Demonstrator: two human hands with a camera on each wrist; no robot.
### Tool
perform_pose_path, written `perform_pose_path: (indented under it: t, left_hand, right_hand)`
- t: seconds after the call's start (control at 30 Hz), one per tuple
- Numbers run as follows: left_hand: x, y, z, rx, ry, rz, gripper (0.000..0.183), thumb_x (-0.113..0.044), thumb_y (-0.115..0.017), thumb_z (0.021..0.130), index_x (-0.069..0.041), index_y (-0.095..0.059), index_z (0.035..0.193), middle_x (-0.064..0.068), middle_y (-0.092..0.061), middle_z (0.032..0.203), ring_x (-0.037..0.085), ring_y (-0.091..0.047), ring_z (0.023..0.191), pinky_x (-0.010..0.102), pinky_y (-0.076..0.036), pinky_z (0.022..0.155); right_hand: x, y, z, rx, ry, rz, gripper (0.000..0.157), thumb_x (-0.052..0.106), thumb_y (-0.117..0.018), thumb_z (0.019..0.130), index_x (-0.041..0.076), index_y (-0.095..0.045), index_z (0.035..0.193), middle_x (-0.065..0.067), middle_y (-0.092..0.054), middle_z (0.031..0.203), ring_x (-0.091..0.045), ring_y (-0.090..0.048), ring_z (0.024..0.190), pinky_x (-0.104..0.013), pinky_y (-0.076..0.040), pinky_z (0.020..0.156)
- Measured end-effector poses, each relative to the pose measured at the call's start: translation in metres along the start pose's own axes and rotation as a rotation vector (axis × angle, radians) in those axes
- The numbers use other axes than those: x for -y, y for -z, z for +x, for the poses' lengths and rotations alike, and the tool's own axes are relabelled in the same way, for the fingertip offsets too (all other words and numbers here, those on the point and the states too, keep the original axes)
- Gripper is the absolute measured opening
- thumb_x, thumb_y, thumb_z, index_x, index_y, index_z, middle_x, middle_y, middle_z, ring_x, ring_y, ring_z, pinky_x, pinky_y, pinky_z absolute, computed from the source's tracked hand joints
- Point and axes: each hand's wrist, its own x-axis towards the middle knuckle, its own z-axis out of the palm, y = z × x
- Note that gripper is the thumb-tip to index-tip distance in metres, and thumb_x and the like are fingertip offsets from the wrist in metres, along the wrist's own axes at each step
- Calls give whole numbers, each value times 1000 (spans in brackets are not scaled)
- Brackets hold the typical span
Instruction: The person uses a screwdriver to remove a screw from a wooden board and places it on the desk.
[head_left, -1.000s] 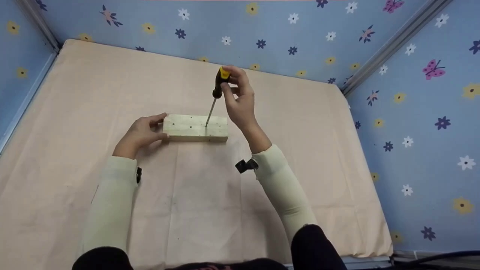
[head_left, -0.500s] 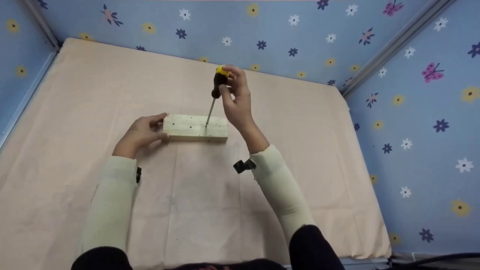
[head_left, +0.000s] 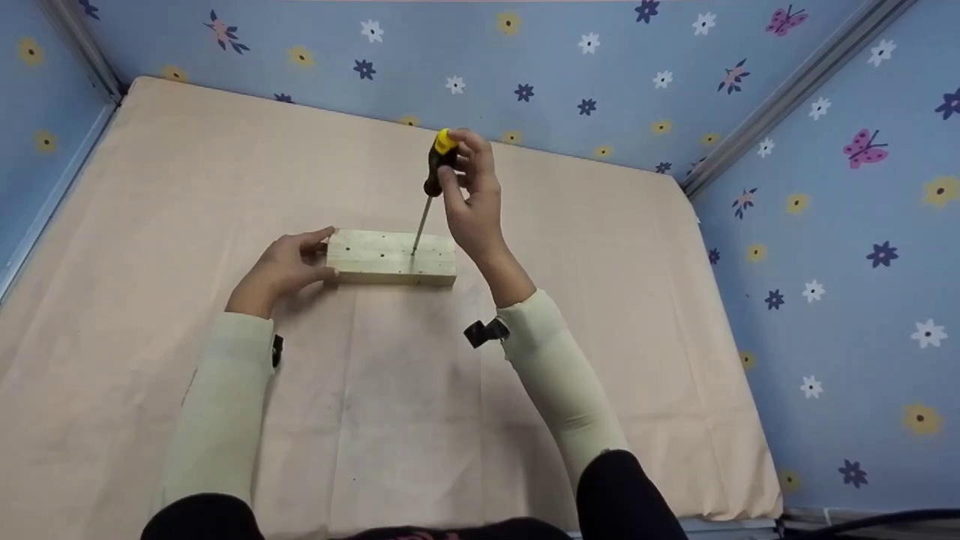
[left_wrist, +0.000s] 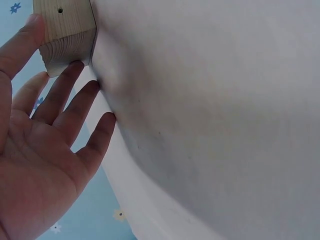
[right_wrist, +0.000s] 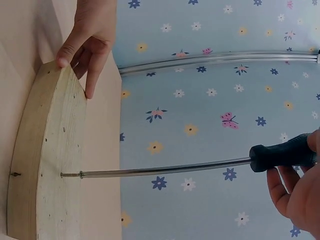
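A pale wooden block (head_left: 364, 262) with several small dark holes lies on the cloth. My left hand (head_left: 279, 264) pinches its left end, thumb on the near side and index finger at the far corner; the other fingers spread loosely in the left wrist view. Between the thumb and fingers of my right hand (head_left: 478, 202) is the black and yellow handle of a screwdriver (head_left: 439, 166), leaning slightly right at the top. Its tip meets the head of a screw (right_wrist: 72, 175), which stands partly out of the block's top face, as the right wrist view shows.
A beige cloth (head_left: 405, 420) covers the table. Blue flowered panels (head_left: 480, 52) rise behind it and at both sides, joined by metal posts. Each wrist carries a small black mount (head_left: 486, 331). A dark cable (head_left: 885, 517) runs at the lower right.
My right hand has shifted slightly left, and the screwdriver's handle has turned a little, its yellow part showing differently. The block and my left hand stay in place.
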Motion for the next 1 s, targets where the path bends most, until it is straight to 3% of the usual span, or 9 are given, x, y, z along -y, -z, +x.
perform_pose_path:
  t: [0.2,0.4,0.6,0.77,0.93,1.0]
  left_hand:
    - [2,0,1,-3,12,-3,84,-27,-76,83,-25,-29,153,15,-45,146,33,-38,137,52,-27,116]
    - [2,0,1,-8,14,-9,85,-26,-77,82,-25,-30,152,14,-46,145,32,-39,136,52,-27,116]
    - [1,0,0,-10,3,-16,84,-25,-77,82,-26,-30,152,15,-46,144,32,-40,135,52,-27,116]
    - [2,0,0,-7,-8,-16,83,-26,-76,83,-26,-30,152,16,-46,144,32,-39,135,52,-27,116]
    - [3,-1,1,0,-3,-11,84,-26,-76,83,-27,-29,153,15,-43,147,33,-37,138,52,-26,116]
    - [3,-1,2,3,-1,-11,84,-26,-76,83,-27,-29,153,15,-42,148,33,-35,139,52,-25,117]
  right_hand:
    - [-1,-1,0,-32,23,-18,33,9,-63,93,4,-49,122,-19,-46,117,-18,-60,91,-30,-53,72]
    - [-1,-2,0,-15,10,16,30,4,-52,95,3,-49,125,-19,-52,119,-19,-62,97,-31,-55,76]
    - [-2,-2,2,-34,23,-32,35,10,-64,92,3,-50,123,-17,-48,114,-17,-59,91,-30,-55,73]
    - [-2,-1,2,-15,16,14,32,3,-54,94,1,-48,126,-19,-51,120,-19,-60,97,-34,-56,79]
    - [-1,0,3,-54,49,-37,36,9,-65,91,0,-50,123,-19,-50,116,-18,-60,95,-29,-56,79]
    - [-1,1,3,-66,53,-62,34,8,-63,92,0,-51,123,-18,-52,113,-17,-61,94,-28,-55,80]
